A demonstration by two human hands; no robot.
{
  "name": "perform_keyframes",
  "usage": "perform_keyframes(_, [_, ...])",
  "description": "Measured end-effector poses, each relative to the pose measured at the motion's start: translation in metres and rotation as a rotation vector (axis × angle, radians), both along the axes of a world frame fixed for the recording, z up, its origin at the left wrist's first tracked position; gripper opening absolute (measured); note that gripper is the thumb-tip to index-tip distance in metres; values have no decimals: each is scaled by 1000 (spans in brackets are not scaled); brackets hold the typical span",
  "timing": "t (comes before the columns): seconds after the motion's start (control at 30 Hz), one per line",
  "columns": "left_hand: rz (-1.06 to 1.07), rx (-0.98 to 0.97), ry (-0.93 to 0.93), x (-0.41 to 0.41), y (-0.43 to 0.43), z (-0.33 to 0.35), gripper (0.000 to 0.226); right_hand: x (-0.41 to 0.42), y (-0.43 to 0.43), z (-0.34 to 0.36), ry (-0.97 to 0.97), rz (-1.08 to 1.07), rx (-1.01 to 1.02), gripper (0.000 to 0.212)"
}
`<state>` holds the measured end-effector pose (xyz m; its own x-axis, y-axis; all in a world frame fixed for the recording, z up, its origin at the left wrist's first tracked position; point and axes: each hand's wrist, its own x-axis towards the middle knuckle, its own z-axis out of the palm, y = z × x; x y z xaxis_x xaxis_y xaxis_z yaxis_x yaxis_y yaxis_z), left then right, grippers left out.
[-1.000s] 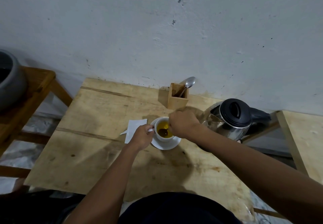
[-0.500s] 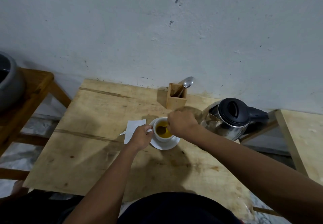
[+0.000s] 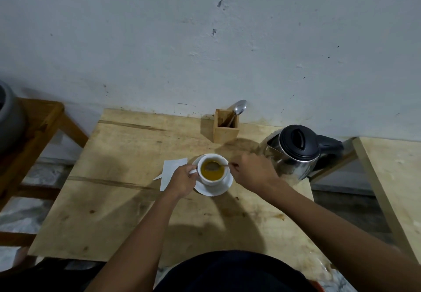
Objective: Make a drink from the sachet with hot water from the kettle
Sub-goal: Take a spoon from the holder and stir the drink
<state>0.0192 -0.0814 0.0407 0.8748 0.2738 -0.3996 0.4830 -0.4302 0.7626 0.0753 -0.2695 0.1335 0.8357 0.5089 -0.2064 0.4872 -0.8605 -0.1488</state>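
A white cup (image 3: pixel 213 179) of yellow-brown drink stands on a white saucer (image 3: pixel 215 189) in the middle of the wooden table (image 3: pixel 127 200). My left hand (image 3: pixel 182 180) grips the cup's handle. My right hand (image 3: pixel 252 172), to the right of the cup, holds a spoon (image 3: pixel 216 166) whose bowl lies in the drink. The white sachet (image 3: pixel 172 170) lies flat just left of the cup, partly under my left hand. The steel kettle (image 3: pixel 296 153) with a black lid stands to the right, close behind my right hand.
A wooden holder (image 3: pixel 225 130) with another spoon (image 3: pixel 240 107) stands against the wall behind the cup. A grey pot (image 3: pixel 9 121) sits on a wooden stand at the far left. A second wooden table (image 3: pixel 398 178) is at the right edge.
My right hand has shifted right, off the top of the cup, so the spoon's bowl and handle show in the drink. My left hand stays on the handle.
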Motion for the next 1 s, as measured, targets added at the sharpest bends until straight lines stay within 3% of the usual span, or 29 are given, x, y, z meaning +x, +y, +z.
perform_keyframes(0.1, [-17,13,-1,0,0,-1,30,-16,-21,-10,-41,-23,93,24])
perform_keyframes(0.4, [-32,22,-14,1,0,-2,29,-62,-49,-54,-16,-246,431,28])
perform_keyframes(1.0, [-67,55,-20,1,3,-5,29,-71,-30,-60,49,-386,475,29])
